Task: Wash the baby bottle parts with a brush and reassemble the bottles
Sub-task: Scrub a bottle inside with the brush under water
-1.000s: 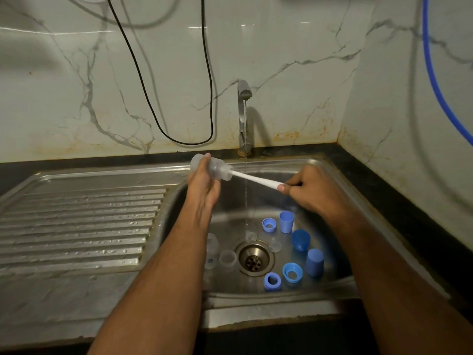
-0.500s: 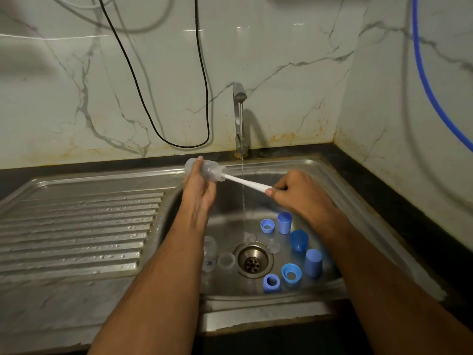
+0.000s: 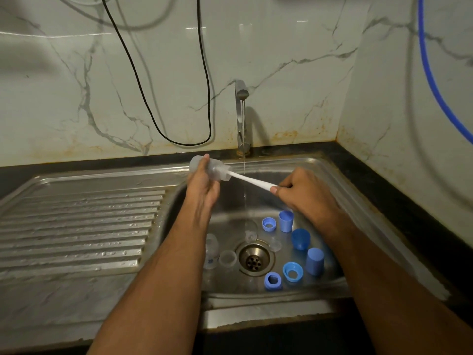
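My left hand (image 3: 203,187) grips a clear baby bottle (image 3: 217,170), held sideways above the sink's left side. A white brush (image 3: 252,181) goes into the bottle's mouth; my right hand (image 3: 304,194) holds its handle. In the sink basin (image 3: 330,285) lie several blue parts: a ring (image 3: 269,224), a cap (image 3: 286,221), a darker cap (image 3: 300,238), another cap (image 3: 315,261), a collar ring (image 3: 292,271) and a ring (image 3: 272,280). A second clear bottle (image 3: 211,251), a clear ring (image 3: 227,258) and clear nipples (image 3: 250,236) lie near the drain (image 3: 254,260).
The tap (image 3: 242,116) runs a thin stream into the basin between my hands. A ribbed draining board (image 3: 76,226) lies to the left. A black cable (image 3: 163,129) and a blue hose (image 3: 432,78) hang on the marble wall. Dark counter borders the sink at right.
My right hand has shifted slightly with the brush handle, working the brush in the bottle. The view moved a little; the parts in the basin stayed put.
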`<state>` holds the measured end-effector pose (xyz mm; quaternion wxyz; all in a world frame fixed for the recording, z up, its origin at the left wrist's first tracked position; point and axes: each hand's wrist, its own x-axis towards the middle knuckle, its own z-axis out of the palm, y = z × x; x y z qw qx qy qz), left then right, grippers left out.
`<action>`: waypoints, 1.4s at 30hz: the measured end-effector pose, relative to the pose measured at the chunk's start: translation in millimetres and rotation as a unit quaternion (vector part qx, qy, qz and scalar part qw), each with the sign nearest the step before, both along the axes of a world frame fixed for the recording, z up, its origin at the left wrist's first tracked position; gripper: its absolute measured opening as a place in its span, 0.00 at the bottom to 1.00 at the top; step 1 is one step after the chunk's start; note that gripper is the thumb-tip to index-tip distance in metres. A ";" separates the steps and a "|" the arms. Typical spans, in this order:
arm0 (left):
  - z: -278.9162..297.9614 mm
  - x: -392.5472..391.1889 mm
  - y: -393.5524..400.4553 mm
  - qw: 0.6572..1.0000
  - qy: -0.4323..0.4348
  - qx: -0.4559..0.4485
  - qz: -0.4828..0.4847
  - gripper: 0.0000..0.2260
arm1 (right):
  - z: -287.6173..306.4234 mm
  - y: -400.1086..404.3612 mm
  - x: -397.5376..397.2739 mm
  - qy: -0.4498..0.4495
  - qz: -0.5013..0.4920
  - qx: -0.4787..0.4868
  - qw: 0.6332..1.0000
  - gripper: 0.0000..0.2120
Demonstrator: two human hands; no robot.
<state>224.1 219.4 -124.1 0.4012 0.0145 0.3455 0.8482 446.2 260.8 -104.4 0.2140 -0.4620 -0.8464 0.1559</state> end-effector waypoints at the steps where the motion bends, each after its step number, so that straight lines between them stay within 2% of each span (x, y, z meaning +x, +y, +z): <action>1: -0.4 -0.5 0.6 1.000 0.002 -0.003 0.000 0.25 | 1.9 0.1 0.0 0.001 0.010 -0.023 1.000 0.13; 3: -1.4 -2.0 1.5 1.000 0.003 -0.006 -0.001 0.25 | 9.1 -1.3 3.3 0.006 0.040 -0.055 0.998 0.14; 7: 1.2 -2.4 -1.2 1.000 -0.005 0.011 -0.006 0.21 | 19.2 -4.2 12.9 -0.008 0.051 0.058 0.997 0.13; 10: -0.7 -2.3 -1.8 1.000 -0.011 0.006 -0.003 0.24 | 8.3 -4.2 8.1 0.011 0.019 0.088 0.996 0.14; 15: -4.5 -3.2 0.7 1.000 -0.006 -0.009 -0.005 0.25 | -6.9 2.9 -1.8 0.009 -0.012 0.006 1.000 0.14; 19: -4.1 -3.1 0.5 1.000 -0.003 -0.007 -0.012 0.24 | 10.4 0.4 3.7 -0.016 0.043 -0.050 0.998 0.13; 21: -2.6 -2.0 -0.7 1.000 -0.002 -0.003 -0.016 0.22 | 19.6 -1.2 9.6 -0.022 0.060 0.000 0.998 0.12; 24: -2.5 -3.0 0.1 1.000 -0.010 -0.003 -0.001 0.24 | 20.2 -1.1 10.6 0.013 0.028 0.055 0.998 0.13; 26: -3.2 -4.6 0.4 1.000 -0.014 -0.004 0.006 0.25 | 13.7 -1.9 5.3 0.004 0.010 0.072 0.997 0.13; 32: 3.7 -0.6 1.0 1.000 0.008 0.000 0.009 0.23 | 7.9 11.6 14.0 0.034 -0.013 -0.082 0.996 0.12; 38: -2.0 -9.2 -3.0 0.998 -0.042 0.033 0.038 0.23 | 20.3 18.3 37.7 0.067 -0.007 -0.161 0.985 0.12; 42: -6.9 -18.6 -9.7 0.995 -0.069 0.045 0.051 0.27 | 29.0 17.4 52.5 0.049 0.002 -0.145 0.988 0.11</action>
